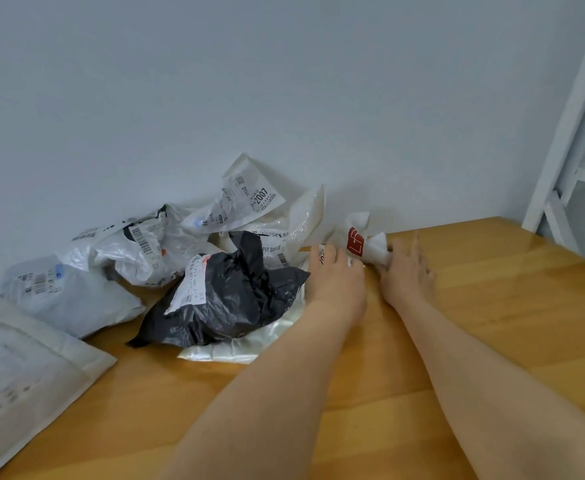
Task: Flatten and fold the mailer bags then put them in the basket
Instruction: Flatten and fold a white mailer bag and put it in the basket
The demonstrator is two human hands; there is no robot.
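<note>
Both hands reach to the far side of the wooden table (474,306), close together but not touching. A small crumpled white bag with a red mark (365,242) lies at the far edge by the wall (249,98), just beyond and between them. The right hand (408,271) lies flat on the table with straight fingers, its fingertips touching the bag's right end. The left hand (336,277) rests palm down with relaxed fingers on the bag's near left part; how firmly it presses cannot be told. Just left of the left hand sits a crumpled black bag (228,296) on a flat clear one (249,348), with a heap of white bags (214,230) behind and further left. A white ladder frame (568,133) stands far right.
</note>
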